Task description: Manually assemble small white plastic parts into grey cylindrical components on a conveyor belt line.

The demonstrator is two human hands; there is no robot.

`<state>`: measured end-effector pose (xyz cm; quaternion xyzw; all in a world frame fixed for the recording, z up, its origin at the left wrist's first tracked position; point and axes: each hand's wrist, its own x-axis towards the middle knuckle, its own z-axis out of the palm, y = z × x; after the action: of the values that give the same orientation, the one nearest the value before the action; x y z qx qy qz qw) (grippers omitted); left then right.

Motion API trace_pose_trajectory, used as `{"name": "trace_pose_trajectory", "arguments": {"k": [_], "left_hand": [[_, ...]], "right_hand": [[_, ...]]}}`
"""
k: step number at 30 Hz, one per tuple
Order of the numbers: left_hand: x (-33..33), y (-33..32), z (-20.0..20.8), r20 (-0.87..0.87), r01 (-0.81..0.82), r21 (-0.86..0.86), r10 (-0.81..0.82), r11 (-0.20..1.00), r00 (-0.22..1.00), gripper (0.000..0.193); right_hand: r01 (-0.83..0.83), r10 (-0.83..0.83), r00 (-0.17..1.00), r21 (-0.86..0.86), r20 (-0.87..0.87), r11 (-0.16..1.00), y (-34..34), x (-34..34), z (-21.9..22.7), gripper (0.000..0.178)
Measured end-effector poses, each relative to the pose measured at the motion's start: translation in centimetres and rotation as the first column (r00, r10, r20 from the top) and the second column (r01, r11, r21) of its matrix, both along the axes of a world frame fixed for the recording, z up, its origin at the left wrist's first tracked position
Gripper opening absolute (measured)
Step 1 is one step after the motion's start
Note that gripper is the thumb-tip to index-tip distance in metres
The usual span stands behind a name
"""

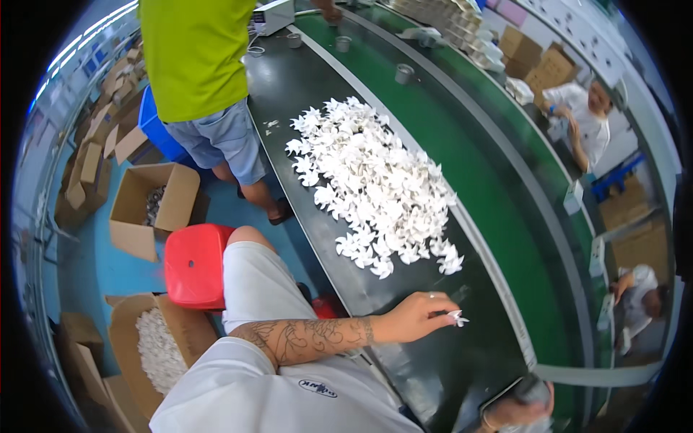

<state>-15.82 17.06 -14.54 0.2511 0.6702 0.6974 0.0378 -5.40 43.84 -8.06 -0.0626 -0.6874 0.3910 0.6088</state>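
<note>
My left hand [415,317], on a tattooed forearm, pinches a small white star-shaped piece [458,317] between thumb and fingertips, just above the dark tabletop [426,353]. Beyond it on the same table lies a wide heap of similar white star-shaped pieces [382,187], with a few loose ones at its near edge. At the lower edge of the view, my right hand [518,411] is closed round a dark greyish object [534,390]. Motion blur and the frame's rim hide what that object is.
A green conveyor belt [462,144] runs alongside, carrying small grey cups [404,73]. A person in a yellow-green shirt [193,58] stands further along the table. Left are a red stool [193,267] and open cartons [177,195]. People in white [588,115] sit across the belt.
</note>
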Motion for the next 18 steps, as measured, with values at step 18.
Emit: {"name": "trace_pose_trajectory", "arguments": {"k": [18], "left_hand": [[0.5, 0.2, -0.5, -0.056, 0.026, -0.029, -0.027, 0.999, 0.998, 0.015]], "right_hand": [[-0.470, 0.937, 0.347, -0.860, 0.028, 0.199, -10.7, -6.3, -6.2, 0.035]]}}
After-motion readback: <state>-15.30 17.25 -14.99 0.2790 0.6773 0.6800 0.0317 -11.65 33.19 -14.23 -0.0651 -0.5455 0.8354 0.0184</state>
